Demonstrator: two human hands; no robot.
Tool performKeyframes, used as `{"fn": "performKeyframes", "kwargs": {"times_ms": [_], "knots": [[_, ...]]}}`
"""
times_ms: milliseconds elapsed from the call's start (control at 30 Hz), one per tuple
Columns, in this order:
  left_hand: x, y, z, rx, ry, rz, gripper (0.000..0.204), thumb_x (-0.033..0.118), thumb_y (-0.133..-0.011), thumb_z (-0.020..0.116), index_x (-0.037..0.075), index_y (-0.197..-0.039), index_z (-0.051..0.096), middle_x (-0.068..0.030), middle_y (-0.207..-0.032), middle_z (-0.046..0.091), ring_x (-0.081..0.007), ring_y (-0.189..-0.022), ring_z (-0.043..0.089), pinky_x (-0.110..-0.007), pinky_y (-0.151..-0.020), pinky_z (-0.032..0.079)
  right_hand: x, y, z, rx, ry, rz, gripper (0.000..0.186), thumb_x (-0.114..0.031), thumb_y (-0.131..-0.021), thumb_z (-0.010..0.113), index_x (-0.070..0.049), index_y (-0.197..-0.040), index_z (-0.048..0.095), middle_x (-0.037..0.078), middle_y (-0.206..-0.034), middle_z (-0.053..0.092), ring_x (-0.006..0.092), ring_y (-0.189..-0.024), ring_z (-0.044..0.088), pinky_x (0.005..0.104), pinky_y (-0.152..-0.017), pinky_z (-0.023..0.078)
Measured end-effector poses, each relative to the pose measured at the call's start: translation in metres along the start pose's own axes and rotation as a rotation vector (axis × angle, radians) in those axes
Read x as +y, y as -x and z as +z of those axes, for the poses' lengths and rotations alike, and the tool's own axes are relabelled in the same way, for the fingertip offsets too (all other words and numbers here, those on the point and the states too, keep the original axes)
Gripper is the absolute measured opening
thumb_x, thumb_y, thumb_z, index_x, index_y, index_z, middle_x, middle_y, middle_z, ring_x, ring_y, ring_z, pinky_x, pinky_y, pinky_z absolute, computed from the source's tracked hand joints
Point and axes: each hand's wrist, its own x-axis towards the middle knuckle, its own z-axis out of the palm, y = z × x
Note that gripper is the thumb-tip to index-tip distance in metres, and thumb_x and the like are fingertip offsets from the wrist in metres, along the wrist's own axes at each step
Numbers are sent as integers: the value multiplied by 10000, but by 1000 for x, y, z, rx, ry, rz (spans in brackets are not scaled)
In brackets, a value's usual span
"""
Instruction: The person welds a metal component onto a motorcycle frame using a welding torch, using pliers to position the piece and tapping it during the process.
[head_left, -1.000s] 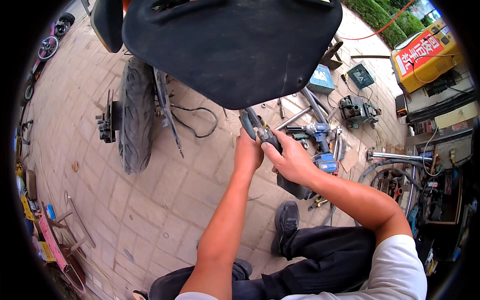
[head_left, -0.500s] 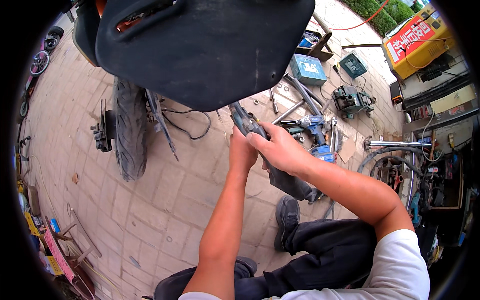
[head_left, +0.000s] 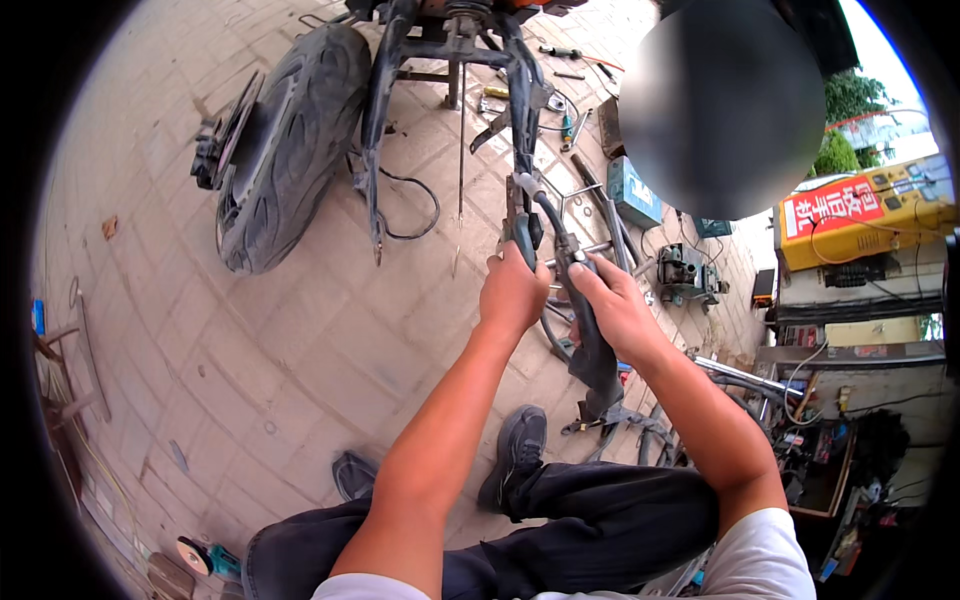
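My right hand [head_left: 612,308] is wrapped round the black handle of a welding torch [head_left: 590,325], whose bent neck and pale nozzle reach up to a black tubular frame leg [head_left: 524,110]. Closed in front of me, my left hand [head_left: 518,290] grips what look like pliers [head_left: 522,238], with metal jaws at the lower end of that leg. The jaws' exact hold is hard to make out. The frame's other leg [head_left: 372,170] hangs to the left, beside a wheel with a worn tyre [head_left: 300,150].
A blurred dark round shape [head_left: 740,110] covers the upper right. Beyond my right hand are a teal box [head_left: 633,192], a green machine [head_left: 690,275] and a yellow machine [head_left: 870,215]. Tools crowd a shelf [head_left: 820,450] at right. An angle grinder [head_left: 210,557] lies at lower left.
The large black panel no longer covers the top, so the frame legs now show. The view has shifted. My hands, earlier overlapping, are now apart, with the torch nozzle by the leg.
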Motion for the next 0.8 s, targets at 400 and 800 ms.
{"fn": "performKeyframes", "kwargs": {"times_ms": [400,800], "knots": [[0,1,0,7,17,16,447,322,-912,565,-16,-1180,447,-311,-1074,553,-458,-882,636,-496,-774,534,-57,-11,-26,17,217,127,365,-344,-999,505,11,-1056,566,110,-820,644,161,-461,565,299,-421,483],[-1,1,2,7,44,18,452,325,-908,542,-16,-1188,448,-317,-1069,546,-450,-875,632,-497,-775,528,-109,-21,-30,-10,313,201,357,-348,-985,520,0,-993,600,101,-751,657,162,-430,555,298,-379,477]]}}
